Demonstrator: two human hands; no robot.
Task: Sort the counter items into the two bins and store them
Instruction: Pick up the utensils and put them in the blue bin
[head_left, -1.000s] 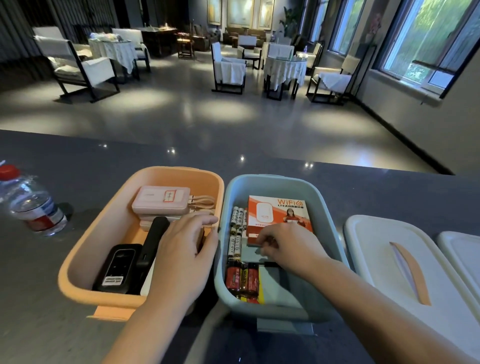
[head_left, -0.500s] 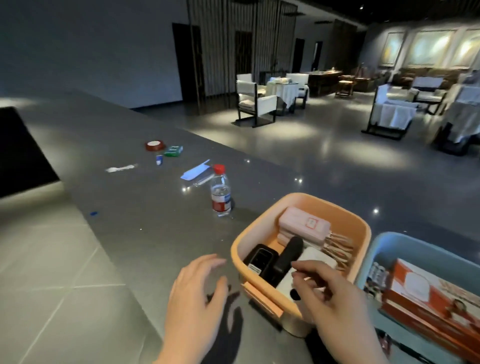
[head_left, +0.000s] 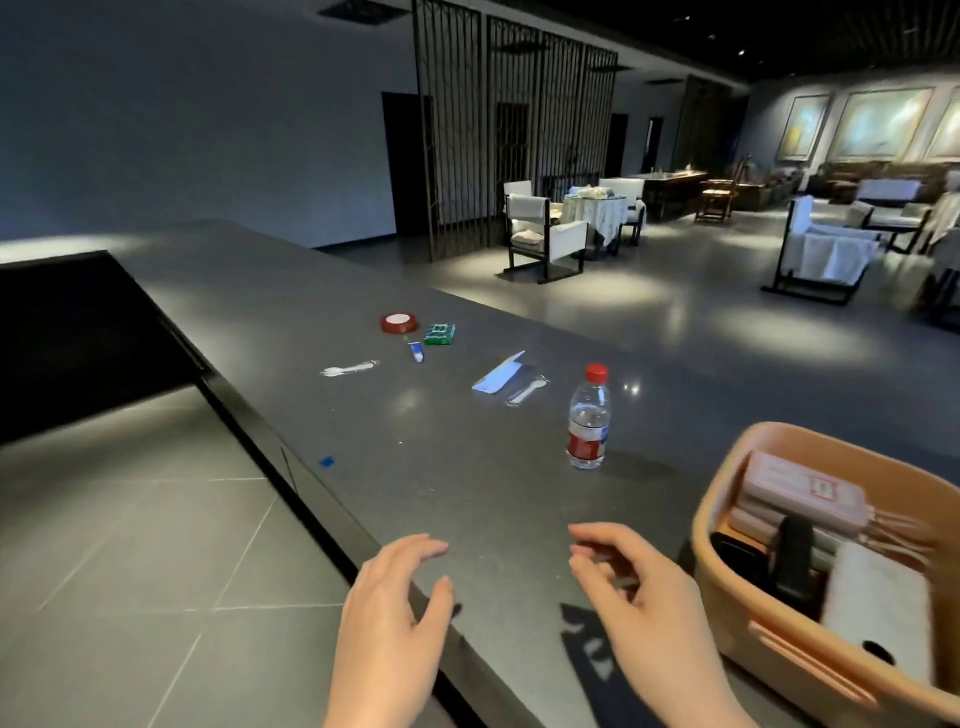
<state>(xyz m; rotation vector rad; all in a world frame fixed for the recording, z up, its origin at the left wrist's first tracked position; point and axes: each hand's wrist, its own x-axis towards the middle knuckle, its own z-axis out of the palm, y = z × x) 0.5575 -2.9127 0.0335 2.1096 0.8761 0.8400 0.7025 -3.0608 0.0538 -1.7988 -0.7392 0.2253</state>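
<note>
The orange bin (head_left: 727, 618) stands at the right edge of the dark counter (head_left: 467, 467). Inside it lie pink power banks (head_left: 800, 488), a black device (head_left: 792, 556) and a white box (head_left: 878, 603). The blue bin is out of view. My left hand (head_left: 389, 618) hovers over the counter's near edge with fingers relaxed, holding nothing. Just left of the orange bin is my right hand (head_left: 644, 603), its fingers loosely curled and empty. Farther along the counter lie a red tape roll (head_left: 399, 322), a green box (head_left: 439, 334), a small blue item (head_left: 416, 353), wrapped plastic spoons (head_left: 349, 369) and a white-blue packet (head_left: 498, 373).
A water bottle (head_left: 588, 417) with a red cap stands upright on the counter between the loose items and the orange bin. A small blue mark (head_left: 327, 461) sits near the counter's front edge. Tiled floor (head_left: 130, 545) lies to the left; chairs and tables fill the room beyond.
The view has swung left, away from the bins. Both hands have left the bins: the right hand withdrew from the orange bin and both now hover over the counter.
</note>
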